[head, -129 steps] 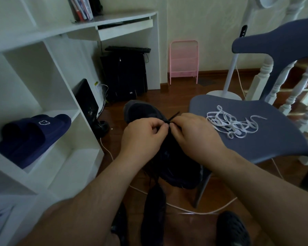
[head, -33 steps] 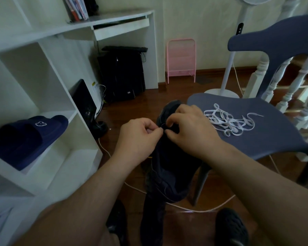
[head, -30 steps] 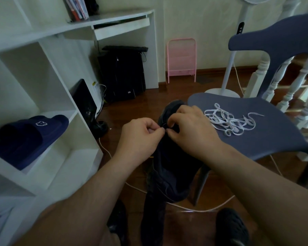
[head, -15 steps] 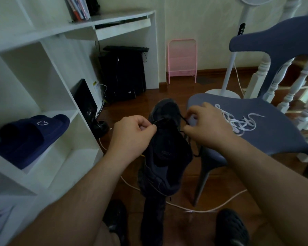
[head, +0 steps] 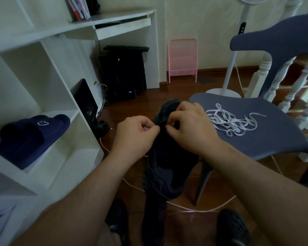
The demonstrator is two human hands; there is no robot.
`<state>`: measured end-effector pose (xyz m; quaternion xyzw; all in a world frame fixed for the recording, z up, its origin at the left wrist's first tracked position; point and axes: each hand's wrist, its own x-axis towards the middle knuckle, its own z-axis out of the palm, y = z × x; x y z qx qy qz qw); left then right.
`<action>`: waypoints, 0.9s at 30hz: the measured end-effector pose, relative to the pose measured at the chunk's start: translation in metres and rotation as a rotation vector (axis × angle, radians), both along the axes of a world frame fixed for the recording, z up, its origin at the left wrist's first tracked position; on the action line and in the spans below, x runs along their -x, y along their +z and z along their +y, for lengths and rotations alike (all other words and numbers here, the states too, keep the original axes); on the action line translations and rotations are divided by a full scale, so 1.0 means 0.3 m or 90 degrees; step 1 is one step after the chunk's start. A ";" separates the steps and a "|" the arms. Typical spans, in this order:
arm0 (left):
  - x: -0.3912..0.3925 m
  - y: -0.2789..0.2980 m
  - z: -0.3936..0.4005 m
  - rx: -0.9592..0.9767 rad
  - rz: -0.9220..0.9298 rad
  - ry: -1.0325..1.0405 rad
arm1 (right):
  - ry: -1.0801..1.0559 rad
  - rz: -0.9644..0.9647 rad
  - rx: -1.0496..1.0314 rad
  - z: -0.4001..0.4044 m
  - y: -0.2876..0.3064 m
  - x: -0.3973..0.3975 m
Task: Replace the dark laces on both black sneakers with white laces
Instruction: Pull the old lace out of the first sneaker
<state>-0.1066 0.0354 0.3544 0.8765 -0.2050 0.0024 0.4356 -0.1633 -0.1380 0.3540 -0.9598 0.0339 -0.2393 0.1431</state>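
I have 1 sneaker [head: 169, 157] held up in front of me, toe pointing away, and I judge I'm at the unlacing step: pulling the dark lace [head: 161, 123] out of the eyelets. My left hand [head: 134, 137] has thumb and forefinger curled and pinched at the lace on the left of the tongue; my right hand [head: 190, 128] has its fingertips curled onto the lace on the right. The lace is so dark against the shoe that I cannot tell how many eyelets are freed.

The next move, I think, calls for drawing the lace clear row by row, then reaching right for the white laces [head: 231, 121] (a loose tangle, so I'd need to find an end first). They lie on the chair [head: 274, 139] seat, near my right hand but apart from it. A dark shape low by my knee may be the 2nd sneaker; I cannot tell.

To the left stands a white shelf [head: 48, 157] with a slipper [head: 30, 137] in it. Far off is a desk [head: 124, 23], a pink rack [head: 182, 59], a fan stand [head: 229, 68]. The floor [head: 176, 91] is dark wood, with a white cable [head: 194, 208] across it.
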 end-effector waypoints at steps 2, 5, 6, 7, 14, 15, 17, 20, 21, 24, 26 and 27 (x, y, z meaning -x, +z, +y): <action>-0.015 0.008 0.009 0.007 -0.009 0.030 | -0.067 0.042 -0.043 -0.057 0.018 -0.002; -0.028 0.011 0.024 0.016 -0.016 0.043 | -0.169 0.176 -0.047 -0.141 0.039 0.007; -0.025 0.011 0.025 0.003 -0.020 0.039 | -0.173 0.215 -0.054 -0.145 0.042 0.013; -0.021 0.009 0.024 -0.010 -0.025 0.034 | -0.156 0.235 -0.067 -0.135 0.042 0.019; 0.005 0.002 0.000 -0.020 -0.020 0.001 | 0.021 0.098 -0.011 0.011 0.019 0.013; 0.008 0.002 -0.002 -0.024 -0.020 -0.004 | 0.020 0.092 0.004 0.021 0.012 0.010; 0.010 0.001 -0.005 -0.028 -0.016 -0.006 | 0.021 0.070 0.020 0.024 0.004 0.006; 0.002 0.004 0.002 -0.029 -0.021 0.004 | 0.025 0.050 -0.007 0.011 0.013 0.005; -0.003 0.006 0.007 -0.029 -0.026 0.012 | 0.015 0.055 -0.019 0.003 0.022 0.006; -0.017 0.010 0.021 -0.017 -0.022 0.034 | -0.070 0.101 -0.069 -0.062 0.045 0.012; -0.019 0.012 0.029 -0.021 -0.021 0.043 | -0.136 0.142 -0.093 -0.123 0.052 0.022; -0.020 0.013 0.034 -0.026 -0.025 0.048 | -0.163 0.156 -0.097 -0.149 0.051 0.026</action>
